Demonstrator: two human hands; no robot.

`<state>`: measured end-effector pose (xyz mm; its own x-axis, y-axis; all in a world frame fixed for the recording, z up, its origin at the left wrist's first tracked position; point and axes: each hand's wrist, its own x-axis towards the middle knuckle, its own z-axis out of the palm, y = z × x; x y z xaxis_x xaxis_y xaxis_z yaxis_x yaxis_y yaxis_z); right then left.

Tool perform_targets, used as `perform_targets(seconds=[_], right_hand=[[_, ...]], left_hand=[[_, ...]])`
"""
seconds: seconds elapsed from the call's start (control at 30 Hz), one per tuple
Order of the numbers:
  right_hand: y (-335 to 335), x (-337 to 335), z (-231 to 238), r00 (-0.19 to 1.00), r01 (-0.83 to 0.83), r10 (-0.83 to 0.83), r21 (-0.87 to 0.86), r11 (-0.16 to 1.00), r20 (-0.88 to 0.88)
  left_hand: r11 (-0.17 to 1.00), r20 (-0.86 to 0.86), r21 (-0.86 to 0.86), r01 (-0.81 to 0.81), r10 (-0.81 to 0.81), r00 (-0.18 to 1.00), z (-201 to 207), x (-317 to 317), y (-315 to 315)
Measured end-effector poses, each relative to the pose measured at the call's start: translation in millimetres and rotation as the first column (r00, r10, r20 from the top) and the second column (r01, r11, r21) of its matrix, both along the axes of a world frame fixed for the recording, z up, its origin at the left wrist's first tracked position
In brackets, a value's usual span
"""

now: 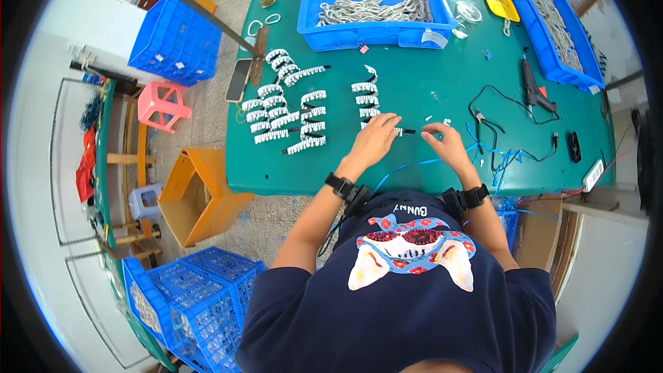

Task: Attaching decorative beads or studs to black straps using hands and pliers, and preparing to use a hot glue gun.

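Observation:
A black strip edged with white pieces, wound in a spiral (366,97), lies on the green table in front of me. My left hand (374,141) is closed over its near end, hiding that part, and the strip's black tip (409,131) pokes out to the right of the fingers. Just right of that tip, my right hand (449,146) has its thumb and fingers curled together; anything between them is too small to make out. Several similar coiled strips (314,121) lie to the left of my left hand.
A blue tray of grey cord-like pieces (376,40) stands at the back, another blue tray (545,27) at back right. A glue gun (535,90), pliers (489,123) and tangled blue string (507,160) lie right. A phone (239,80) rests at the left edge.

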<state>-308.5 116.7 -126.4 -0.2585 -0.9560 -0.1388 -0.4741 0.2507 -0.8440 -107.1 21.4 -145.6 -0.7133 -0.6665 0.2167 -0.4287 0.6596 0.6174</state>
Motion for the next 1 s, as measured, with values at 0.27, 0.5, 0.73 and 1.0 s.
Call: perform_targets(seconds=[0.27,0.5,0.73,1.0], right_hand=[[12.7,-12.0,-26.7,0.985,0.17,-0.171,0.052,0.984,0.0],[35.9,-3.9,-30.8,0.916,0.384,-0.375,0.042,0.922,-0.14],[38.0,13.9,-28.2,0.915,0.332,-0.319,0.011,0.943,-0.245],[88.8,-83.4,12.4,0.821,0.559,-0.544,0.05,0.828,-0.171]], left_hand=[[0.946,-0.12,0.302,-0.114,0.156,0.98,30.5,70.8,-19.1],[0.878,-0.05,0.386,-0.283,0.326,0.944,34.4,136.9,-31.7],[0.923,-0.164,0.372,-0.096,0.167,0.972,13.9,146.2,-52.7],[0.875,-0.177,0.482,0.043,0.049,0.983,48.9,50.9,-44.9]])
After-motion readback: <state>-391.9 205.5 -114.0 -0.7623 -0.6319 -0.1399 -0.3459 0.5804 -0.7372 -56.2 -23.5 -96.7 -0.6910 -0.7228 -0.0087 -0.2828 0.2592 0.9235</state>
